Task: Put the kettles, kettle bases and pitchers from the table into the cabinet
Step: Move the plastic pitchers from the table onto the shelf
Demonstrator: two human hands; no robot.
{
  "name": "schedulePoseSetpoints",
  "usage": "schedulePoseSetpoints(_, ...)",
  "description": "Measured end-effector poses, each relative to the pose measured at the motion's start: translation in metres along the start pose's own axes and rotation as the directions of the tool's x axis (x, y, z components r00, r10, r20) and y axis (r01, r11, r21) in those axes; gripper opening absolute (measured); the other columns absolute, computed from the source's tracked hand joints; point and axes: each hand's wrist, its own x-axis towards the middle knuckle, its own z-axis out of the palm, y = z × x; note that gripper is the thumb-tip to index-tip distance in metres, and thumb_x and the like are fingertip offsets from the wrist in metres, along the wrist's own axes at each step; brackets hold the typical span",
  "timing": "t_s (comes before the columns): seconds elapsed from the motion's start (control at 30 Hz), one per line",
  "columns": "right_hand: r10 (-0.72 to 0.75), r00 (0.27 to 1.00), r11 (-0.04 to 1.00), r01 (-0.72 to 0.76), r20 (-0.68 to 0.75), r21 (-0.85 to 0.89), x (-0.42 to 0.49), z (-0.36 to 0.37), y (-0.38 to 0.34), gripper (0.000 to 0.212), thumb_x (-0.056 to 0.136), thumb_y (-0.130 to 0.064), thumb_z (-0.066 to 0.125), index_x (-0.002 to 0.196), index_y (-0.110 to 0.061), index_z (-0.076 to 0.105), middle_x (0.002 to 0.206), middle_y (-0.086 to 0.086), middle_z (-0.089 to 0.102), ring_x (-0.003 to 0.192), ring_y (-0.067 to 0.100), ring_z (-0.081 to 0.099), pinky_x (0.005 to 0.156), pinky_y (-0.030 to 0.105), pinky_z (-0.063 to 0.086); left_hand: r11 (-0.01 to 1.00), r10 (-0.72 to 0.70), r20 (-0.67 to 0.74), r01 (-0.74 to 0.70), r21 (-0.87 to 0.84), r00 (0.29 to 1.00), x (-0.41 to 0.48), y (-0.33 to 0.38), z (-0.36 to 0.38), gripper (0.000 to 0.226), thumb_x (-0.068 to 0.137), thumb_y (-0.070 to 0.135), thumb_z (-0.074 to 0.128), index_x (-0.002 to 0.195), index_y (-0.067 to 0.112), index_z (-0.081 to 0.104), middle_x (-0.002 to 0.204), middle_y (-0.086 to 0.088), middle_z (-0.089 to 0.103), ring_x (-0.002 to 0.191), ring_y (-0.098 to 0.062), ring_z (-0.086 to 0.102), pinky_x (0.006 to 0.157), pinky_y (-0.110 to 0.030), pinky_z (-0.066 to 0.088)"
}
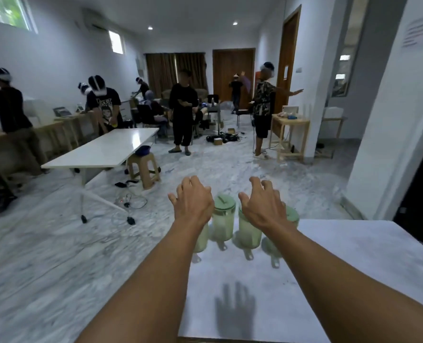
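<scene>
A white table (353, 263) fills the lower right of the view, its top pale and faintly mottled; a dark hand-shaped shadow (235, 310) lies on it near the front edge; four pitchers with pale green lids stand in a row at the table's far edge, clear-bodied, handles toward the viewer. The second pitcher from the left (223, 220) shows most fully; the third (248, 231) is just beside it; the leftmost (201, 237) and the rightmost (292, 215) are largely hidden behind the forearms. The left hand (193, 204) hovers above the leftmost pitcher, fingers spread and slightly curled, gripping nothing; the right hand (262, 206) hovers above the row's right end, likewise spread and empty; whether either touches a lid cannot be told.

Beyond the table's far edge the floor (57, 243) is grey-white marble, with cables (128, 201) on it; farther left of the table stands a long white folding table (106, 147), a tan plastic stool (143, 169) at its near corner bearing a blue bowl (142, 150); past that, several people (183, 107) stand about, some wearing headsets; brown curtains (175, 70) and wooden doors (234, 73) close the far wall; a small wooden side table (289, 134) stands to the right.
</scene>
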Motion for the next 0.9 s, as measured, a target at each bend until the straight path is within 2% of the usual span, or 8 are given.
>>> schedulePoseSetpoints(0.13, 0.032, 0.989, 0.999, -0.031, 0.143, -0.008, 0.025, 0.059, 0.001, 0.051, 0.098, -0.043, 0.042, 0.141, -0.017, 0.037, 0.145, 0.016, 0.041, 0.127, 0.043, 0.045, 0.098, 0.05, 0.041, 0.991, -0.129, 0.149, 0.124, 0.042, 0.98, 0.014, -0.042, 0.04, 0.046, 0.1, 0.038, 0.042, 0.134, 0.007, 0.042, 0.141, -0.013, 0.043, 0.131, -0.036, 0.041, 0.111, -0.057, 0.025)
schedulePoseSetpoints(0.27, 0.101, 0.961, 0.994, -0.108, 0.258, 0.01, 0.054, 0.112, 0.013, 0.055, 0.097, -0.043, 0.047, 0.14, -0.01, 0.04, 0.14, 0.019, 0.049, 0.125, 0.04, 0.051, 0.095, 0.045, 0.043, 0.954, -0.296, 0.222, 0.299, 0.022, 0.929, 0.034, -0.072, 0.084, 0.047, 0.096, 0.037, 0.049, 0.132, 0.006, 0.045, 0.137, -0.012, 0.048, 0.128, -0.034, 0.045, 0.108, -0.053, 0.031)
schedulePoseSetpoints(0.4, 0.247, 0.921, 0.96, -0.274, 0.301, 0.049, 0.089, 0.151, 0.02, 0.053, 0.093, -0.038, 0.059, 0.132, -0.004, 0.048, 0.133, 0.021, 0.057, 0.122, 0.04, 0.055, 0.094, 0.041, 0.046, 0.793, -0.543, 0.322, 0.599, -0.107, 0.776, 0.057, -0.086, 0.126, 0.061, 0.081, 0.047, 0.064, 0.128, 0.009, 0.054, 0.13, -0.012, 0.056, 0.121, -0.036, 0.052, 0.1, -0.051, 0.044)
schedulePoseSetpoints(0.53, 0.377, 0.857, 0.895, -0.435, 0.351, 0.101, 0.12, 0.19, 0.027, 0.061, 0.08, -0.043, 0.068, 0.123, -0.002, 0.055, 0.124, 0.02, 0.063, 0.113, 0.039, 0.061, 0.09, 0.042, 0.05, 0.699, -0.576, 0.481, 0.703, -0.13, 0.661, 0.076, -0.096, 0.162, 0.06, 0.076, 0.048, 0.072, 0.12, 0.01, 0.06, 0.121, -0.01, 0.065, 0.114, -0.031, 0.059, 0.082, -0.031, 0.045)
schedulePoseSetpoints(0.63, 0.437, 0.816, 0.86, -0.502, 0.378, 0.091, 0.135, 0.212, 0.036, 0.065, 0.078, -0.047, 0.069, 0.123, -0.002, 0.056, 0.123, 0.019, 0.064, 0.113, 0.04, 0.061, 0.089, 0.043, 0.051, 0.658, -0.568, 0.51, 0.728, -0.189, 0.646, 0.085, -0.102, 0.183, 0.051, 0.082, 0.041, 0.069, 0.119, 0.006, 0.062, 0.119, -0.013, 0.067, 0.113, -0.031, 0.061, 0.085, -0.031, 0.048)
schedulePoseSetpoints(0.73, 0.442, 0.815, 0.851, -0.513, 0.374, 0.113, 0.143, 0.223, 0.041, 0.048, 0.087, -0.04, 0.066, 0.117, -0.002, 0.06, 0.12, 0.02, 0.065, 0.112, 0.039, 0.061, 0.08, 0.035, 0.044, 0.607, -0.562, 0.516, 0.746, -0.273, 0.646, 0.089, -0.101, 0.189, 0.046, 0.083, 0.034, 0.067, 0.117, 0.003, 0.063, 0.115, -0.016, 0.067, 0.109, -0.034, 0.062, 0.089, -0.036, 0.052)
schedulePoseSetpoints(0.8, 0.441, 0.819, 0.849, -0.513, 0.366, 0.125, 0.145, 0.228, 0.044, 0.041, 0.09, -0.037, 0.064, 0.112, -0.003, 0.062, 0.117, 0.02, 0.066, 0.11, 0.039, 0.061, 0.077, 0.032, 0.041, 0.597, -0.559, 0.493, 0.736, -0.319, 0.667, 0.092, -0.103, 0.191, 0.04, 0.081, 0.034, 0.068, 0.107, 0.004, 0.067, 0.107, -0.016, 0.069, 0.102, -0.035, 0.064, 0.086, -0.039, 0.055)
schedulePoseSetpoints(0.9, 0.415, 0.842, 0.855, -0.491, 0.346, 0.168, 0.141, 0.234, 0.04, 0.041, 0.085, -0.038, 0.067, 0.103, -0.002, 0.067, 0.107, 0.02, 0.07, 0.101, 0.039, 0.065, 0.076, 0.033, 0.048, 0.573, -0.552, 0.464, 0.719, -0.394, 0.693, 0.095, -0.109, 0.189, 0.02, 0.079, 0.032, 0.069, 0.079, 0.012, 0.066, 0.093, -0.013, 0.069, 0.09, -0.034, 0.067, 0.079, -0.041, 0.058)
